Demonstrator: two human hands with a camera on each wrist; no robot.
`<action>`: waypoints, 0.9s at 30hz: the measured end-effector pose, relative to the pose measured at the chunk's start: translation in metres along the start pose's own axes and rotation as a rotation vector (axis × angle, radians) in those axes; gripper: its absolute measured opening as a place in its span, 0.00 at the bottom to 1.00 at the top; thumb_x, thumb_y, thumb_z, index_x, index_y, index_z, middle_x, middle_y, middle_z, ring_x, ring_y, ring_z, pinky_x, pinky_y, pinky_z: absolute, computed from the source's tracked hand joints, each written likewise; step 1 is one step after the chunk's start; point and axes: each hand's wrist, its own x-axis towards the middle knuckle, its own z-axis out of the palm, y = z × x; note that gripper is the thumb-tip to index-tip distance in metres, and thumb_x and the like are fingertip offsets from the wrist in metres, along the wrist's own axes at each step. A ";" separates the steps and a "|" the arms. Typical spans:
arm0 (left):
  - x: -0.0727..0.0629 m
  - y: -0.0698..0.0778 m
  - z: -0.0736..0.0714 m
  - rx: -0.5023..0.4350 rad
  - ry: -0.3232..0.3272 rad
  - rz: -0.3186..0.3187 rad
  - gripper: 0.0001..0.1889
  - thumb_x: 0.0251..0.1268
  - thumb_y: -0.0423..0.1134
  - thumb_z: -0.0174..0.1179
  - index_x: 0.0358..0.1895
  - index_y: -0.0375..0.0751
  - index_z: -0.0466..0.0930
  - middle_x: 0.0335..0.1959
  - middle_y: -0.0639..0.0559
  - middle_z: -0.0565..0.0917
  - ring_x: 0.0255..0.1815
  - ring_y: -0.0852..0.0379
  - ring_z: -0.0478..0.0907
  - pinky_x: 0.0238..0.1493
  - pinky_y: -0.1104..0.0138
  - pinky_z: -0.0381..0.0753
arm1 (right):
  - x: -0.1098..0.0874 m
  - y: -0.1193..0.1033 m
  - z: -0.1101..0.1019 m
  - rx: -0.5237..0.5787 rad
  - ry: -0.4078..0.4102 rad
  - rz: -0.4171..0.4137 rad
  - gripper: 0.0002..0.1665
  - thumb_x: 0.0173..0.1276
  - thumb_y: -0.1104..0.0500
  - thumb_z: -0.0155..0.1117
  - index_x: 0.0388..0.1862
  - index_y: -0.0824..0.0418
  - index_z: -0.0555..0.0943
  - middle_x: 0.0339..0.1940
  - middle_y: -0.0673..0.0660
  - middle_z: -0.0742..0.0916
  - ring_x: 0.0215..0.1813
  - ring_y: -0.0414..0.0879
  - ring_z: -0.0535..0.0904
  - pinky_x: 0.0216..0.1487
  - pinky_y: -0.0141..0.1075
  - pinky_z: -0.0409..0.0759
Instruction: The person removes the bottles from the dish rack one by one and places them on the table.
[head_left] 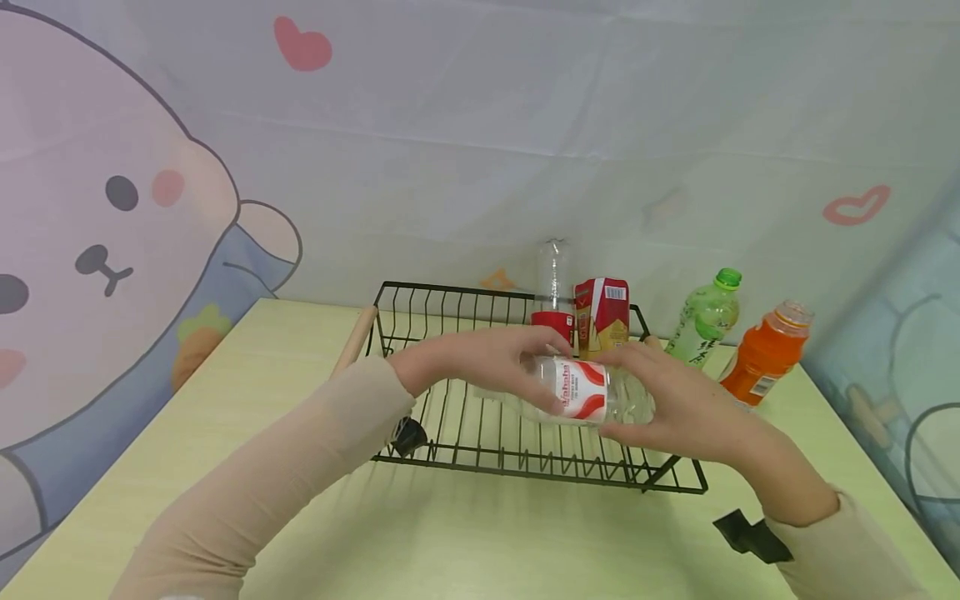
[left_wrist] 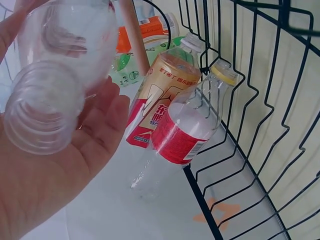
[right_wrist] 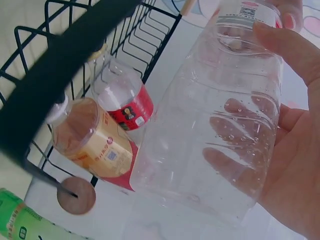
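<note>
A clear plastic water bottle with a red and white label lies sideways in the air over a black wire basket. My left hand grips it around the neck end; the left wrist view shows its mouth uncapped. The base end is held by my right hand, thumb and fingers around the clear wall. Inside the basket, at its back right, stand a clear bottle with a red label and a red and gold bottle.
Right of the basket a green-capped bottle and an orange bottle stand on the pale table. Wooden handles sit at the basket's ends. Behind hangs a printed cloth.
</note>
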 end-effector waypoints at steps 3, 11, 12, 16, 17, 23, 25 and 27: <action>0.000 0.001 -0.002 -0.025 0.025 0.001 0.35 0.55 0.46 0.70 0.66 0.47 0.65 0.54 0.53 0.75 0.51 0.55 0.74 0.47 0.67 0.80 | -0.001 0.001 -0.005 0.020 0.015 0.015 0.38 0.55 0.50 0.76 0.62 0.57 0.72 0.57 0.54 0.79 0.56 0.51 0.75 0.50 0.52 0.81; 0.000 0.000 -0.011 -0.037 0.103 0.006 0.48 0.47 0.52 0.74 0.72 0.54 0.58 0.64 0.54 0.70 0.62 0.55 0.68 0.53 0.62 0.78 | -0.008 0.006 -0.020 0.045 0.069 0.084 0.39 0.54 0.49 0.76 0.61 0.61 0.70 0.55 0.56 0.79 0.51 0.53 0.76 0.44 0.49 0.83; -0.001 0.001 -0.012 -0.036 0.116 0.000 0.48 0.46 0.53 0.74 0.72 0.55 0.58 0.65 0.54 0.69 0.63 0.55 0.67 0.54 0.61 0.77 | -0.009 0.008 -0.022 0.046 0.080 0.092 0.39 0.54 0.49 0.76 0.61 0.61 0.70 0.55 0.57 0.79 0.51 0.53 0.75 0.44 0.50 0.83; -0.002 0.002 -0.019 -0.087 0.161 -0.004 0.49 0.46 0.51 0.75 0.73 0.57 0.57 0.62 0.55 0.73 0.62 0.55 0.69 0.55 0.58 0.76 | -0.016 0.016 -0.028 0.037 0.138 0.099 0.40 0.54 0.50 0.77 0.62 0.62 0.70 0.55 0.58 0.80 0.53 0.55 0.75 0.45 0.53 0.82; -0.002 0.002 -0.021 -0.100 0.171 0.000 0.49 0.46 0.50 0.75 0.73 0.57 0.56 0.60 0.55 0.74 0.60 0.55 0.71 0.55 0.58 0.76 | -0.018 0.018 -0.030 0.036 0.157 0.096 0.40 0.53 0.51 0.77 0.61 0.63 0.70 0.55 0.58 0.80 0.53 0.55 0.75 0.46 0.54 0.81; -0.002 -0.004 -0.027 -0.112 0.232 -0.001 0.48 0.50 0.49 0.73 0.74 0.54 0.54 0.59 0.54 0.77 0.57 0.56 0.73 0.57 0.58 0.75 | -0.028 0.033 -0.036 -0.001 0.275 0.106 0.42 0.47 0.56 0.81 0.59 0.64 0.71 0.51 0.57 0.81 0.47 0.47 0.75 0.44 0.36 0.77; -0.001 -0.006 -0.029 -0.125 0.252 -0.015 0.47 0.51 0.49 0.72 0.74 0.55 0.54 0.60 0.54 0.76 0.58 0.56 0.72 0.58 0.57 0.74 | -0.032 0.040 -0.038 -0.010 0.317 0.101 0.43 0.44 0.58 0.82 0.58 0.65 0.72 0.50 0.58 0.81 0.46 0.41 0.73 0.43 0.27 0.72; 0.000 -0.009 -0.030 -0.138 0.275 -0.028 0.46 0.52 0.50 0.71 0.74 0.55 0.54 0.60 0.54 0.76 0.58 0.55 0.72 0.58 0.57 0.74 | -0.036 0.046 -0.039 -0.009 0.354 0.089 0.43 0.43 0.60 0.83 0.58 0.68 0.72 0.50 0.59 0.81 0.47 0.38 0.71 0.44 0.20 0.68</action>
